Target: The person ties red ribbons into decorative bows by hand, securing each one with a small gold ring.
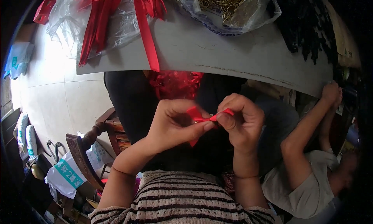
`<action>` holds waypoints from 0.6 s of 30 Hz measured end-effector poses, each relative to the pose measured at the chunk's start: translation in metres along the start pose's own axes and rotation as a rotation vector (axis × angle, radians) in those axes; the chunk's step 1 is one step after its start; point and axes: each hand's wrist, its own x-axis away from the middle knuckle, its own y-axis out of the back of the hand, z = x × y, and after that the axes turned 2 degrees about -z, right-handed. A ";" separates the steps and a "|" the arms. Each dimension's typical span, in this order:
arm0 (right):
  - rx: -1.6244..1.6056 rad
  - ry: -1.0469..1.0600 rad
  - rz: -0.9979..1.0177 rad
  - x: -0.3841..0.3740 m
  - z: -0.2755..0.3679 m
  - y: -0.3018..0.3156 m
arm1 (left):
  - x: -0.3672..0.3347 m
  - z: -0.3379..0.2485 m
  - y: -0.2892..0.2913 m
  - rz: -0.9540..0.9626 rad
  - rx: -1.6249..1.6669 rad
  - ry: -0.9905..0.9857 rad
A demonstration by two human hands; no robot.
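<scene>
Red it is, this small ribbon bow, caught right between the left hand and the right hand! The left pinches it close by the knot, thumb stretched along the near side; the right nips the other loop, thumb bent against fingers. Beyond them, on the grey worktop, loose red ribbons lie over a clear plastic bag, one long end reaching the near edge.

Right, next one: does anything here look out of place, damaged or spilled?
The grey table has a dark, ragged line along its near edge, probably wear: the surface nearby looks plain. One red ribbon strays from its bunch to that edge. The bow between left hand and right hand shows no clear damage.
</scene>
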 end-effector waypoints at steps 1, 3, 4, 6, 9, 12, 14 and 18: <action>-0.045 -0.040 -0.041 -0.001 -0.001 -0.001 | 0.000 0.001 0.002 0.000 0.000 0.001; -0.049 -0.042 -0.041 -0.002 -0.002 -0.001 | 0.000 0.003 0.006 -0.046 0.077 0.012; -0.053 -0.044 -0.041 -0.003 -0.002 0.000 | 0.000 0.002 0.004 -0.046 0.077 0.013; 0.002 -0.014 0.001 -0.006 -0.003 0.003 | -0.001 -0.005 -0.002 -0.069 0.110 0.111; 0.095 -0.070 0.127 -0.008 0.002 0.006 | -0.004 -0.014 0.010 0.040 0.071 0.223; 0.092 -0.196 0.235 -0.004 0.003 0.008 | 0.000 -0.012 0.020 0.073 -0.006 0.099; 0.079 -0.226 0.273 -0.005 0.001 0.011 | -0.004 -0.003 0.025 0.082 -0.148 0.006; 0.539 0.024 0.124 -0.019 -0.015 0.000 | -0.013 0.009 0.035 0.012 -0.577 -0.103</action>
